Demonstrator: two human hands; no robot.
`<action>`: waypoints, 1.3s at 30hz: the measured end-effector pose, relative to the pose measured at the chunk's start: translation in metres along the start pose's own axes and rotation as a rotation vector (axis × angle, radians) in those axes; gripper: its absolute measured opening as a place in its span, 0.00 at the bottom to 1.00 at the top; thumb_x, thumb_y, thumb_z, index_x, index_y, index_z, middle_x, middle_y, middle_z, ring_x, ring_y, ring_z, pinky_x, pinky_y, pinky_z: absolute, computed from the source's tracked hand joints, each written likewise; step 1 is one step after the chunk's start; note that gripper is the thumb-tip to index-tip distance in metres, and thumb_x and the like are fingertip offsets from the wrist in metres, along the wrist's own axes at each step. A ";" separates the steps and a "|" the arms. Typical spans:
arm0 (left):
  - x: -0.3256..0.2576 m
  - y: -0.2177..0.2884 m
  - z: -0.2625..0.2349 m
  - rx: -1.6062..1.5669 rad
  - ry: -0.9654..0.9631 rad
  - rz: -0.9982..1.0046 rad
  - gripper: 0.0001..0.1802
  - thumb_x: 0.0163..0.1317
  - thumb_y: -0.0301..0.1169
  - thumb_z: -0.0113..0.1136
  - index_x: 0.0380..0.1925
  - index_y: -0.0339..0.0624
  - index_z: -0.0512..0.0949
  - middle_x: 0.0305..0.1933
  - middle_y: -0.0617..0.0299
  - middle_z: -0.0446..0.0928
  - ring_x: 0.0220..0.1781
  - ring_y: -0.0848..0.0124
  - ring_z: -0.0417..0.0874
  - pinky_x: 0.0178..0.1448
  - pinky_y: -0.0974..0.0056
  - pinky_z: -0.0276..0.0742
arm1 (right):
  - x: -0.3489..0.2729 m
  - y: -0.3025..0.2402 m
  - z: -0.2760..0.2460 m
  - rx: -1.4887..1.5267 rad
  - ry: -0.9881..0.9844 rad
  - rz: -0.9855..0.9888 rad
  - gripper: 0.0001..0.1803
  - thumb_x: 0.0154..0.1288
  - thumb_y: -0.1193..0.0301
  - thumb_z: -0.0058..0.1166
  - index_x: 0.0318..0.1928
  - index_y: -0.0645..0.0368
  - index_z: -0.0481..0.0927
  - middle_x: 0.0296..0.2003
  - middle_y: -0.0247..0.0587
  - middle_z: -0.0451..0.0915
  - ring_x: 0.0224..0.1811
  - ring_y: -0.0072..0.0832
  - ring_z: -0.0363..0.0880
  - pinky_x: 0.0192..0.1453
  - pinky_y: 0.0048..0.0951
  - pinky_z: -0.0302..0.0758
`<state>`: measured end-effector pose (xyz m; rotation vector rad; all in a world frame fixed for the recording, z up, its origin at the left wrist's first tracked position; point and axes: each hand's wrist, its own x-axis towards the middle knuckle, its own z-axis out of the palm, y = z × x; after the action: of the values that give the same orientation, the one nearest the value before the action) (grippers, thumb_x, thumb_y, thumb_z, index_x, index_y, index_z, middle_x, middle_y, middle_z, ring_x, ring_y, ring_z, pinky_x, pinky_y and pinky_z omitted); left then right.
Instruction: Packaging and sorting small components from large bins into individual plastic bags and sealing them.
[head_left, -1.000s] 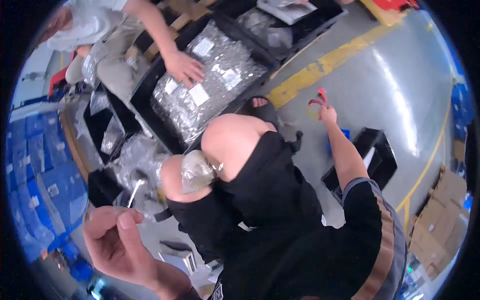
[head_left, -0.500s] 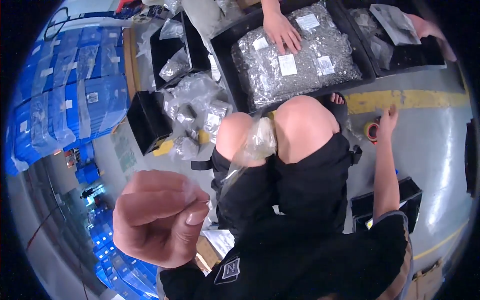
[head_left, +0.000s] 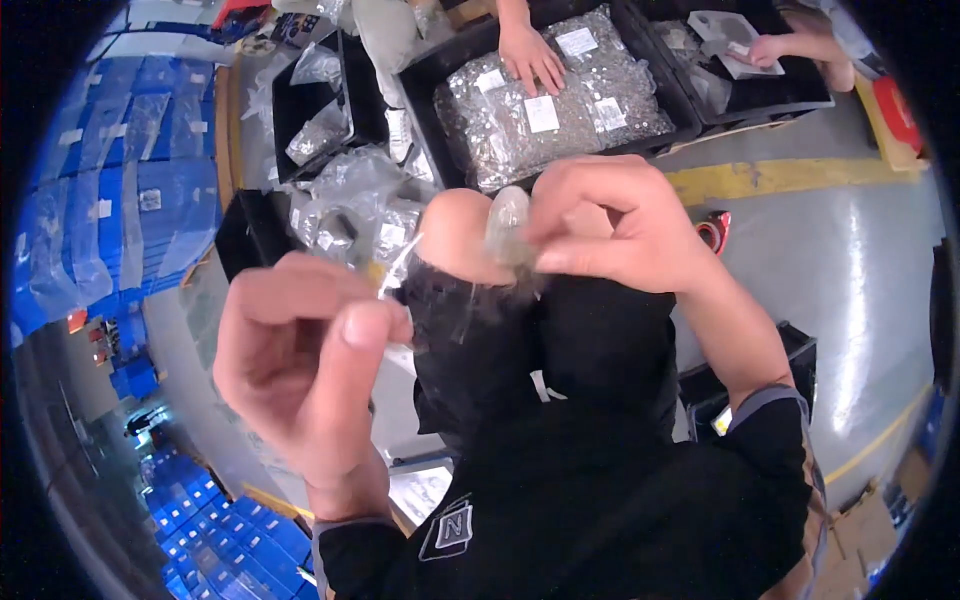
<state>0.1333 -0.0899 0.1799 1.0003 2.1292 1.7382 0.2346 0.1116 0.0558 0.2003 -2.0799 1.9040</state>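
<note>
My left hand (head_left: pixel 305 365) is raised close to the camera, its thumb and fingers pinched on a small thin white strip (head_left: pixel 398 272). My right hand (head_left: pixel 625 225) rests over my knees, fingers closed on a clear plastic bag (head_left: pixel 505 225) that sits between the knees. I am seated in black shorts and a black shirt. Another person's hand (head_left: pixel 532 55) lies on silvery packets in a black tray (head_left: pixel 420 95) in front of me.
More black bins (head_left: pixel 300 110) with clear bags stand to the left, a second tray (head_left: pixel 790 85) with a further person's hand at the upper right. Blue crates (head_left: pixel 110 180) line the left. A yellow floor line (head_left: pixel 780 175) and a red tape roll (head_left: pixel 715 230) lie at right.
My right hand came from the floor at the right up to the bag between my knees. The left hand opened from a fist into a pinch on the white strip. View tilted.
</note>
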 end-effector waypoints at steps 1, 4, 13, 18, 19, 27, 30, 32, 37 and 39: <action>-0.001 -0.005 -0.002 -0.052 -0.004 -0.021 0.09 0.57 0.24 0.64 0.29 0.35 0.73 0.25 0.57 0.77 0.26 0.75 0.76 0.32 0.74 0.70 | -0.003 0.010 0.008 0.084 0.092 -0.153 0.09 0.56 0.75 0.65 0.36 0.63 0.80 0.28 0.36 0.80 0.32 0.25 0.79 0.36 0.27 0.74; -0.007 -0.032 -0.004 0.010 -0.015 -0.229 0.06 0.60 0.24 0.62 0.31 0.33 0.74 0.27 0.58 0.79 0.27 0.76 0.77 0.33 0.74 0.71 | -0.026 -0.002 0.018 0.169 0.192 0.230 0.06 0.59 0.76 0.63 0.35 0.63 0.80 0.28 0.32 0.78 0.29 0.17 0.75 0.32 0.22 0.71; -0.003 -0.125 0.000 -0.133 -0.053 -0.471 0.07 0.64 0.26 0.59 0.31 0.32 0.76 0.27 0.58 0.80 0.26 0.76 0.78 0.34 0.72 0.74 | -0.026 0.018 0.022 -0.185 0.200 0.379 0.07 0.62 0.73 0.61 0.34 0.65 0.79 0.24 0.28 0.74 0.27 0.13 0.67 0.31 0.19 0.66; -0.007 -0.157 0.007 -0.136 -0.039 -0.470 0.08 0.62 0.27 0.61 0.31 0.31 0.77 0.26 0.60 0.80 0.25 0.76 0.78 0.33 0.71 0.74 | -0.018 0.021 0.017 -0.257 0.186 0.374 0.07 0.61 0.73 0.60 0.34 0.65 0.80 0.23 0.30 0.74 0.26 0.14 0.67 0.31 0.21 0.67; -0.008 -0.165 0.013 -0.004 -0.024 -0.413 0.08 0.61 0.28 0.63 0.31 0.31 0.78 0.25 0.60 0.80 0.25 0.76 0.78 0.32 0.71 0.73 | -0.018 0.024 0.016 -0.297 0.168 0.428 0.07 0.61 0.72 0.61 0.34 0.65 0.80 0.23 0.31 0.74 0.26 0.14 0.68 0.31 0.21 0.67; -0.009 -0.164 0.029 0.328 -0.069 -0.223 0.12 0.59 0.32 0.65 0.29 0.32 0.78 0.28 0.60 0.78 0.30 0.77 0.76 0.37 0.69 0.72 | -0.027 0.030 0.013 -0.363 0.161 0.499 0.08 0.61 0.71 0.61 0.34 0.64 0.80 0.23 0.32 0.75 0.26 0.15 0.68 0.31 0.22 0.67; -0.006 -0.156 0.013 0.038 -0.083 -0.357 0.09 0.64 0.29 0.60 0.31 0.34 0.73 0.27 0.64 0.76 0.30 0.78 0.73 0.36 0.71 0.70 | -0.026 0.019 0.018 -0.294 0.188 0.500 0.07 0.61 0.72 0.61 0.35 0.64 0.80 0.23 0.32 0.75 0.26 0.15 0.68 0.31 0.22 0.67; -0.003 -0.142 0.004 0.036 -0.141 -0.331 0.09 0.64 0.28 0.59 0.31 0.34 0.72 0.27 0.63 0.76 0.30 0.78 0.73 0.36 0.71 0.70 | -0.020 0.007 0.021 -0.325 0.208 0.433 0.07 0.60 0.72 0.61 0.35 0.64 0.80 0.22 0.33 0.75 0.25 0.16 0.69 0.30 0.23 0.68; 0.000 -0.132 0.002 0.277 -0.149 -0.199 0.08 0.66 0.27 0.57 0.32 0.33 0.71 0.27 0.61 0.76 0.30 0.76 0.76 0.37 0.71 0.71 | -0.017 0.006 0.020 -0.398 0.198 0.349 0.07 0.61 0.72 0.61 0.35 0.65 0.80 0.22 0.35 0.75 0.24 0.17 0.69 0.29 0.23 0.68; 0.001 -0.135 0.002 0.327 -0.139 -0.213 0.09 0.67 0.28 0.57 0.33 0.33 0.71 0.27 0.60 0.77 0.31 0.76 0.77 0.38 0.71 0.72 | -0.017 0.010 0.020 -0.357 0.232 0.345 0.07 0.61 0.72 0.60 0.35 0.65 0.80 0.22 0.36 0.75 0.23 0.18 0.69 0.29 0.23 0.68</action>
<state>0.0848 -0.0975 0.0541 0.8965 2.3754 1.2140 0.2449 0.0909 0.0391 -0.4653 -2.3515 1.5864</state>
